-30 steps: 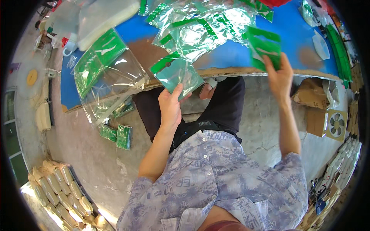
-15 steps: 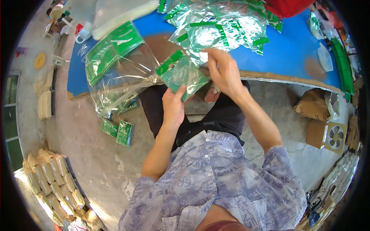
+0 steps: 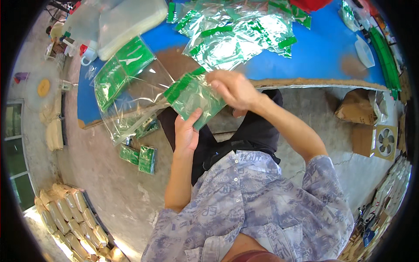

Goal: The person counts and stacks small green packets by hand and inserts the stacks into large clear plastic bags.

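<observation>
My left hand [image 3: 187, 134] grips the near corner of a flat clear plastic packet [image 3: 198, 98] with a green strip along its far left side. The packet is tilted in front of the table edge, thumb on its upper face. My right hand [image 3: 235, 89] is closed over the packet's far right edge, fingers curled and partly blurred. Left of the packet, a large clear plastic bag [image 3: 146, 94] hangs over the table edge, with green packs [image 3: 115, 78] inside. Beyond my hands lies a heap of shiny clear packets [image 3: 238, 39] with green strips.
The blue table [image 3: 314, 65] has a worn brown front edge. A stack of clear bags [image 3: 131, 26] and a white jug [image 3: 88, 54] stand far left. Two green packs [image 3: 147, 159] lie on the floor; a cardboard box [image 3: 363, 139] and a fan [image 3: 386, 142] are at right.
My right hand has moved left and down from beyond the packet onto its far right edge. My left hand still holds the packet, slightly left of before. The whole view has shifted slightly.
</observation>
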A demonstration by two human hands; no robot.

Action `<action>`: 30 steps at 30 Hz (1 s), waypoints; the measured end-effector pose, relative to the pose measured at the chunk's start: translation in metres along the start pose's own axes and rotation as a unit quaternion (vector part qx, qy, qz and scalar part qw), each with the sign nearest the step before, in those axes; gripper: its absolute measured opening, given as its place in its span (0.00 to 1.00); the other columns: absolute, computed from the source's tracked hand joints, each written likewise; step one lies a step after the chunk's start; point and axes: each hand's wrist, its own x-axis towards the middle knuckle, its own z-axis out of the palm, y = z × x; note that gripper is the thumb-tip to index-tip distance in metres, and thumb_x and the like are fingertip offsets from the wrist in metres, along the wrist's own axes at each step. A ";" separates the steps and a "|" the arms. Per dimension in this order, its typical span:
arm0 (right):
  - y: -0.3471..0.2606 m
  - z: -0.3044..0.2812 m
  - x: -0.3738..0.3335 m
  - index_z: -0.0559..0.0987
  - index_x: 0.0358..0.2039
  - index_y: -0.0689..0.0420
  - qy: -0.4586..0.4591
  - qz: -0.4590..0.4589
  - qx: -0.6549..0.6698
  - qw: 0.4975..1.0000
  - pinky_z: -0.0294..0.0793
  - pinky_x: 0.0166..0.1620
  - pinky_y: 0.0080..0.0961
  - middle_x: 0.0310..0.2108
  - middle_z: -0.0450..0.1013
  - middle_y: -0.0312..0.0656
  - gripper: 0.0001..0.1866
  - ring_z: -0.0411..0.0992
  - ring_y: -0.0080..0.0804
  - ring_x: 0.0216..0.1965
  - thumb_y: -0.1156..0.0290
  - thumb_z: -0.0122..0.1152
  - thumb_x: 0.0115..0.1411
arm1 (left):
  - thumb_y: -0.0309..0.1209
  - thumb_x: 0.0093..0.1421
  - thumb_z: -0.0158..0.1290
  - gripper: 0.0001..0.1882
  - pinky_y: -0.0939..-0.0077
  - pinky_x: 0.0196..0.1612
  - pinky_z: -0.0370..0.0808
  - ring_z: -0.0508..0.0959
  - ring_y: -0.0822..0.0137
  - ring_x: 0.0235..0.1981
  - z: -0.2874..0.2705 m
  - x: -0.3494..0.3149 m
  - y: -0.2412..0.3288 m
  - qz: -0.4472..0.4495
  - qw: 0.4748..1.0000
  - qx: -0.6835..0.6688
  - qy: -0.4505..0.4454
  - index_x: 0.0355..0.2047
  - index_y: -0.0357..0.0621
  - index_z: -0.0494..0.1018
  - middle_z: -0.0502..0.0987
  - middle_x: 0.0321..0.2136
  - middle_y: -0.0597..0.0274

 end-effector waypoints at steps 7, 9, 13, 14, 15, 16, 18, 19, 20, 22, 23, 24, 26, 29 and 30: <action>0.022 -0.024 -0.017 0.76 0.47 0.60 -0.041 -0.151 -0.236 0.959 0.53 0.67 0.53 0.55 0.71 0.53 0.18 0.65 0.52 0.62 0.59 0.53 0.66 | 0.22 0.62 0.58 0.23 0.69 0.58 0.71 0.75 0.67 0.53 0.004 0.006 -0.011 -0.039 0.995 -0.089 -0.025 0.57 0.36 0.67 0.75 0.52 0.60; 0.019 -0.012 -0.025 0.75 0.50 0.60 -0.100 -0.161 -0.127 0.974 0.60 0.65 0.49 0.55 0.70 0.52 0.18 0.64 0.55 0.62 0.64 0.52 0.64 | 0.23 0.63 0.57 0.25 0.67 0.62 0.70 0.74 0.65 0.56 0.003 0.012 -0.017 -0.047 0.994 -0.093 -0.031 0.59 0.37 0.65 0.74 0.54 0.58; 0.008 -0.032 -0.011 0.75 0.52 0.60 0.119 -0.121 -0.364 0.916 0.59 0.66 0.48 0.56 0.70 0.53 0.20 0.64 0.55 0.62 0.62 0.53 0.64 | 0.26 0.64 0.56 0.24 0.67 0.61 0.70 0.73 0.65 0.57 0.007 0.010 -0.009 -0.014 0.998 -0.061 -0.009 0.60 0.39 0.65 0.73 0.56 0.59; 0.018 -0.034 -0.012 0.77 0.50 0.61 0.087 -0.127 -0.380 0.912 0.61 0.65 0.46 0.54 0.72 0.53 0.19 0.67 0.53 0.59 0.61 0.55 0.64 | 0.26 0.64 0.56 0.24 0.67 0.61 0.70 0.73 0.65 0.57 0.006 0.010 -0.011 -0.012 0.998 -0.058 -0.011 0.60 0.39 0.65 0.73 0.56 0.59; 0.020 -0.025 -0.014 0.77 0.50 0.61 0.092 -0.131 -0.380 0.911 0.61 0.65 0.46 0.54 0.72 0.53 0.19 0.67 0.53 0.59 0.61 0.55 0.64 | 0.27 0.64 0.56 0.24 0.66 0.61 0.70 0.73 0.65 0.57 0.004 0.010 -0.014 -0.018 0.998 -0.065 -0.010 0.60 0.39 0.66 0.73 0.55 0.60; 0.020 -0.016 -0.018 0.77 0.49 0.61 0.035 -0.160 -0.274 0.948 0.62 0.64 0.45 0.52 0.73 0.53 0.19 0.68 0.52 0.58 0.61 0.55 0.65 | 0.27 0.65 0.56 0.24 0.66 0.61 0.70 0.73 0.65 0.56 0.005 0.012 -0.017 -0.024 0.997 -0.072 -0.011 0.59 0.40 0.66 0.73 0.55 0.61; 0.012 -0.015 -0.008 0.77 0.46 0.61 -0.066 -0.177 -0.142 0.972 0.69 0.55 0.44 0.44 0.75 0.50 0.18 0.71 0.50 0.51 0.60 0.55 0.65 | 0.27 0.65 0.56 0.23 0.65 0.61 0.70 0.73 0.65 0.56 0.005 0.012 -0.018 -0.016 0.997 -0.071 -0.012 0.59 0.40 0.66 0.73 0.55 0.61; 0.011 -0.014 0.005 0.77 0.46 0.61 -0.060 -0.176 -0.143 0.972 0.69 0.55 0.44 0.44 0.75 0.50 0.18 0.71 0.50 0.51 0.60 0.55 0.65 | 0.27 0.65 0.56 0.23 0.65 0.61 0.70 0.73 0.65 0.56 0.008 0.010 -0.017 -0.015 0.997 -0.071 -0.010 0.59 0.40 0.66 0.73 0.55 0.62; 0.010 -0.012 0.023 0.77 0.44 0.62 0.050 -0.139 -0.167 0.975 0.70 0.52 0.44 0.43 0.76 0.49 0.17 0.72 0.48 0.49 0.60 0.55 0.65 | 0.26 0.64 0.55 0.24 0.64 0.62 0.69 0.73 0.64 0.56 0.010 0.008 -0.014 -0.003 0.998 -0.055 -0.004 0.60 0.40 0.66 0.73 0.56 0.61; 0.011 -0.003 0.048 0.78 0.41 0.62 0.166 -0.093 -0.189 0.963 0.71 0.48 0.45 0.41 0.76 0.47 0.16 0.73 0.46 0.47 0.60 0.56 0.65 | 0.25 0.64 0.55 0.24 0.63 0.62 0.68 0.72 0.63 0.57 0.003 0.001 -0.011 0.009 0.999 -0.036 -0.009 0.60 0.39 0.65 0.72 0.56 0.60; 0.017 0.003 0.056 0.77 0.40 0.61 0.117 -0.092 -0.278 0.949 0.72 0.47 0.44 0.40 0.76 0.47 0.14 0.73 0.45 0.47 0.62 0.57 0.63 | 0.24 0.64 0.55 0.24 0.63 0.63 0.67 0.72 0.62 0.57 -0.002 -0.002 -0.010 0.023 0.999 -0.023 -0.013 0.60 0.39 0.65 0.72 0.56 0.60; 0.023 0.010 0.062 0.77 0.39 0.61 0.064 -0.094 -0.361 0.926 0.73 0.46 0.43 0.40 0.76 0.46 0.12 0.73 0.43 0.47 0.65 0.58 0.62 | 0.20 0.62 0.55 0.25 0.62 0.62 0.68 0.74 0.60 0.55 -0.010 -0.007 -0.007 0.027 0.999 -0.047 0.003 0.60 0.38 0.65 0.73 0.55 0.58; 0.034 0.017 0.053 0.77 0.37 0.60 0.057 -0.119 -0.356 0.925 0.73 0.46 0.42 0.38 0.75 0.44 0.10 0.73 0.42 0.47 0.68 0.58 0.59 | 0.19 0.62 0.55 0.25 0.62 0.63 0.68 0.74 0.60 0.55 -0.018 -0.015 -0.001 0.040 0.998 -0.045 0.009 0.60 0.38 0.65 0.73 0.55 0.58; 0.028 0.017 0.029 0.76 0.32 0.59 0.093 -0.214 -0.286 0.929 0.75 0.43 0.38 0.35 0.75 0.43 0.06 0.74 0.43 0.43 0.76 0.58 0.52 | 0.18 0.60 0.56 0.26 0.61 0.62 0.69 0.74 0.60 0.55 -0.030 -0.022 0.006 0.049 0.997 -0.044 0.029 0.60 0.37 0.65 0.73 0.54 0.57; 0.019 0.012 0.022 0.76 0.32 0.59 0.040 -0.149 -0.175 0.973 0.74 0.41 0.38 0.34 0.74 0.45 0.06 0.74 0.44 0.39 0.79 0.55 0.52 | 0.19 0.60 0.56 0.26 0.61 0.62 0.70 0.74 0.61 0.55 -0.028 -0.020 0.011 0.047 0.998 -0.034 0.019 0.59 0.37 0.65 0.73 0.54 0.57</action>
